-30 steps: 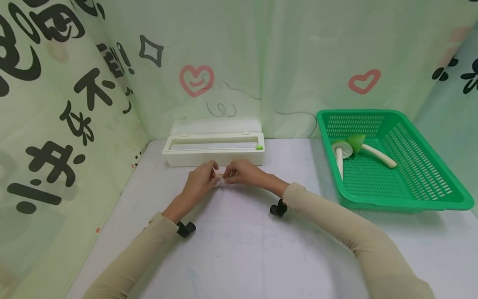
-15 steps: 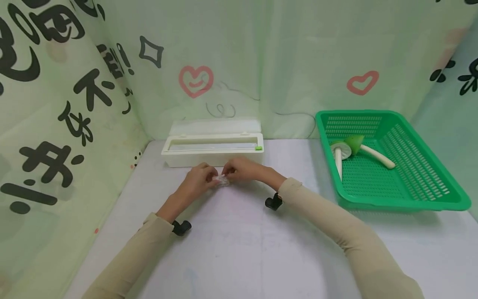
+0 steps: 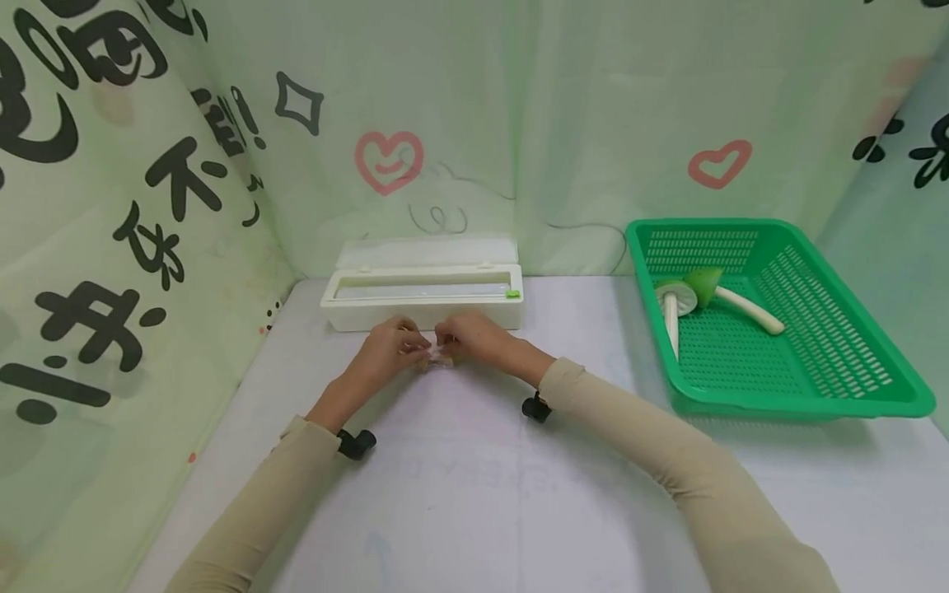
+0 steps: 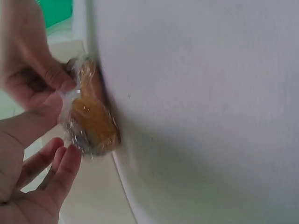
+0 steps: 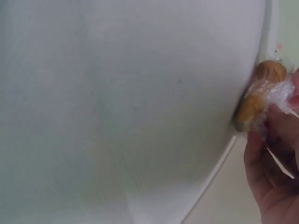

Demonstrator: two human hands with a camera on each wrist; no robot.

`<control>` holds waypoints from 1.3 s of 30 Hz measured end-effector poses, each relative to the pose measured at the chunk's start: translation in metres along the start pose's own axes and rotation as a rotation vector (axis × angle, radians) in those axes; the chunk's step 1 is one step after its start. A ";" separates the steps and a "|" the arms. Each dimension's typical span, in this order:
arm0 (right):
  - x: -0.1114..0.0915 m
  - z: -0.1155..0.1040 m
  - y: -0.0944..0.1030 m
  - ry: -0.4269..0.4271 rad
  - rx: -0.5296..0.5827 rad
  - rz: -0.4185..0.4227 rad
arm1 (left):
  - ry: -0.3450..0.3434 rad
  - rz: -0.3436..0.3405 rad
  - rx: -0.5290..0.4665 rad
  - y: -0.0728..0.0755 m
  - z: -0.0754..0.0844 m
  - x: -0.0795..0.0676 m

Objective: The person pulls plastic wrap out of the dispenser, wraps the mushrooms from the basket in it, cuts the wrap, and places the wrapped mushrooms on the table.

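Head: left hand [image 3: 385, 352] and right hand [image 3: 478, 336] pinch the bundle [image 3: 439, 360], at six o'clock of the box [image 3: 418, 311]. Left wrist: film [image 4: 73, 97] surrounds it, wrapping seemingly underway. Right wrist: slack toward three o'clock likely calls for smoothing.

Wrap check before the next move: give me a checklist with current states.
1. Item under film: ok, clear film lies over its visible side.
2. Left hand on the wrap: ok, thumb and fingers at it.
3. Right hand on the wrap: ok, pinching film.
4. Loose film tucked in: not ok, some bunches up between the hands.
5. Underside covered: cannot tell, hidden.
6. Basket upright: ok, two mushrooms inside.
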State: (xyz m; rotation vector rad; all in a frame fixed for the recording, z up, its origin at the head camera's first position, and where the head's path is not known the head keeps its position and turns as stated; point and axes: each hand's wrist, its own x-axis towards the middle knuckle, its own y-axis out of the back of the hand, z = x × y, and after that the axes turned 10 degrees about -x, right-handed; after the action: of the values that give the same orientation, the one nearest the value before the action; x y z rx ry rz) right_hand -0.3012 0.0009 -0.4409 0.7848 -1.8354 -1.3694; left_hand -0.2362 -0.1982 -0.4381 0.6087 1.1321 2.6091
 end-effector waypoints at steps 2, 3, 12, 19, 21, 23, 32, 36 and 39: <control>0.001 0.000 0.002 0.025 -0.017 -0.011 | -0.013 0.009 -0.017 0.003 -0.002 0.000; 0.000 0.000 0.004 0.035 -0.026 -0.021 | -0.017 0.013 -0.023 0.004 -0.004 -0.001; -0.010 -0.004 0.011 0.065 -0.007 -0.094 | -0.001 0.036 -0.109 0.002 -0.012 0.000; -0.003 -0.001 0.006 0.203 -0.127 0.025 | -0.018 0.056 -0.044 0.004 -0.012 0.007; -0.002 0.001 0.007 0.197 -0.093 0.040 | -0.011 0.007 -0.055 0.007 -0.011 0.008; -0.002 0.002 0.006 0.184 -0.074 0.036 | 0.012 -0.058 -0.091 0.013 -0.010 0.006; -0.002 0.001 0.009 0.128 -0.071 -0.016 | 0.024 -0.156 -0.083 0.027 -0.014 -0.003; 0.001 -0.002 0.013 0.089 -0.068 -0.063 | -0.062 -0.116 -0.016 0.019 -0.018 0.002; 0.003 -0.005 0.015 0.079 -0.075 -0.095 | -0.154 -0.065 0.014 0.014 -0.020 0.006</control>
State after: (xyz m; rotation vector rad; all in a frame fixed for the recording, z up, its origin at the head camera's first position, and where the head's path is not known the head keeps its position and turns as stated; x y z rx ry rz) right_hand -0.2999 -0.0002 -0.4250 0.8841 -1.6951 -1.4376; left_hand -0.2513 -0.2186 -0.4383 0.7488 1.1040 2.4549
